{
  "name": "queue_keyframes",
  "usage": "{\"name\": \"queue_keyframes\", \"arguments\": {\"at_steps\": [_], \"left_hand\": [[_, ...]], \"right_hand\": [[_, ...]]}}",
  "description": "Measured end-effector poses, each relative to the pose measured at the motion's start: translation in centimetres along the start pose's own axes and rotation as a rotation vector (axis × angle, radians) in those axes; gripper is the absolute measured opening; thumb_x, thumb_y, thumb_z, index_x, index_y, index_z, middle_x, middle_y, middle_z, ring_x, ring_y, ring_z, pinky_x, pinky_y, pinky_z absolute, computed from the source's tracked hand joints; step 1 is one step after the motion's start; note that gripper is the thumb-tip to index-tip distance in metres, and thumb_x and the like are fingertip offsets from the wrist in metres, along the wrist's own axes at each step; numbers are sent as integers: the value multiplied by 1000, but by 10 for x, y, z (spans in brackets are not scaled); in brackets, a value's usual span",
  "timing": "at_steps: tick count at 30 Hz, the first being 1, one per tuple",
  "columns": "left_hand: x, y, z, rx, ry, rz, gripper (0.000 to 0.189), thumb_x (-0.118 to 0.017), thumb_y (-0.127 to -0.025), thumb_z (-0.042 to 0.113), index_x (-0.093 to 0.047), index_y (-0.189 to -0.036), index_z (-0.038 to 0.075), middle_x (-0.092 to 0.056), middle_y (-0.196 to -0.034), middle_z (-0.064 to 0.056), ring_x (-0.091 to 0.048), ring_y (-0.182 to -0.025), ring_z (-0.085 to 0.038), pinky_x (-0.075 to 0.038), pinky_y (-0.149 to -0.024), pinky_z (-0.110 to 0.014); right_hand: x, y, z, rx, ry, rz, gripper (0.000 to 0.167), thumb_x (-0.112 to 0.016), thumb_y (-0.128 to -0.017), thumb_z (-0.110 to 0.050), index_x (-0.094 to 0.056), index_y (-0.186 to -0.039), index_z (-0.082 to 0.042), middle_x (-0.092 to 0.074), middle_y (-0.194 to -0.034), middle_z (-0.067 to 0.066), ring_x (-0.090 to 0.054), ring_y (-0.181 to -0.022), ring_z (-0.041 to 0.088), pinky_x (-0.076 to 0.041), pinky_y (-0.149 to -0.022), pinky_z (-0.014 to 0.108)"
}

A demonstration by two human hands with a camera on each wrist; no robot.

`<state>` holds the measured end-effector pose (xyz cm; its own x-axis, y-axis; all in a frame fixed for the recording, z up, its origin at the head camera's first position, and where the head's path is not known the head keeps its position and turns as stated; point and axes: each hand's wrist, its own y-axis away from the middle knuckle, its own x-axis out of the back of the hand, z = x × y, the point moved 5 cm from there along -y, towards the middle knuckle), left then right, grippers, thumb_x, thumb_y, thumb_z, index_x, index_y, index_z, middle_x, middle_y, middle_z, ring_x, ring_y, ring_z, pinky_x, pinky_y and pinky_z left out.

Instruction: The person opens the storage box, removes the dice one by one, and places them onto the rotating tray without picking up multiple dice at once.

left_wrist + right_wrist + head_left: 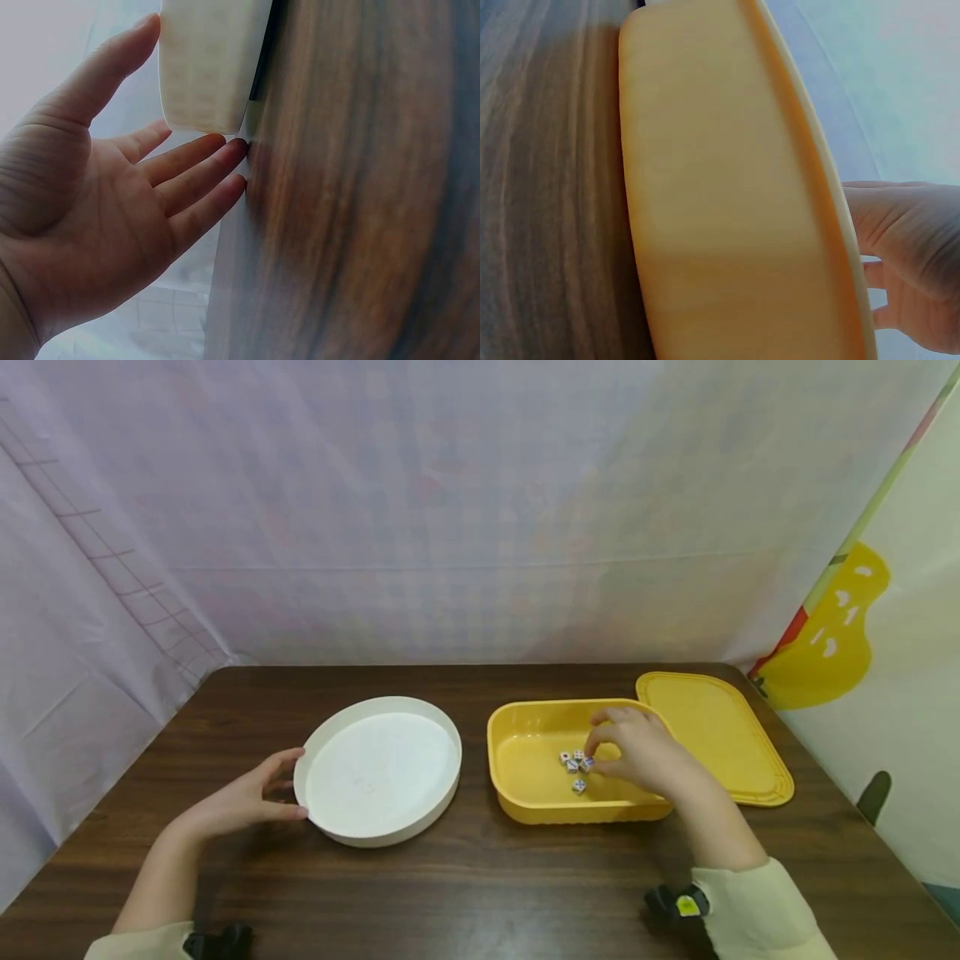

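Observation:
My left hand [255,797] is at the left side of a round white tray [375,777], thumb and fingers spread against its rim. In the left wrist view the fingers [199,187] are fairly straight and touch the tray wall [210,67]. My right hand [637,747] reaches into a yellow rectangular container [525,768], its thumb and forefinger pinching a small white die [588,762]. Several other dice [579,786] lie on the container's floor close to those fingertips. The container wall [712,165] hides the right fingertips in the right wrist view.
A yellow lid [712,735] lies flat behind and right of the container, partly under or against its edge. Both containers stand on a dark wooden table [450,893]. A pale curtain [450,527] hangs along the table's far edge.

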<state>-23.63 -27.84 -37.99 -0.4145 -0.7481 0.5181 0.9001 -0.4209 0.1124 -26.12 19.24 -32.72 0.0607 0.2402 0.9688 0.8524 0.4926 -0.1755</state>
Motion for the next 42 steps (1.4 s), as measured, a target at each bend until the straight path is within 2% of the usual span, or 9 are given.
{"name": "queue_keyframes", "arguments": {"at_steps": [19, 33, 42], "left_hand": [[0, 1, 0, 11, 0, -7, 91, -74, -85, 18, -11, -147, -6, -16, -147, -34, -29, -128, -55, -37, -95, -56], [1, 0, 3, 5, -5, -12, 91, -73, -85, 18, -11, -147, -6, -15, -147, -34, -28, -128, -55, -39, -94, -56], [1, 0, 1, 19, -12, -9, 92, -74, -85, 19, -11, -147, -6, -15, -148, -33, -28, -129, -55, -37, -95, -57]], "right_hand": [[13, -1, -12, 6, -9, 24, 12, -80, -78, -19, -71, -84, -23, -57, -124, 16, -42, -120, 43, -21, -97, 66], [20, -13, -29, 43, -4, 50, 11, -80, -79, -22, -71, -85, -22, -57, -123, 14, -45, -117, 38, -26, -96, 64], [20, -22, -44, 49, -21, 29, 8, -78, -81, -24, -72, -86, -23, -56, -125, 12, -43, -120, 37, -25, -98, 61]]}}
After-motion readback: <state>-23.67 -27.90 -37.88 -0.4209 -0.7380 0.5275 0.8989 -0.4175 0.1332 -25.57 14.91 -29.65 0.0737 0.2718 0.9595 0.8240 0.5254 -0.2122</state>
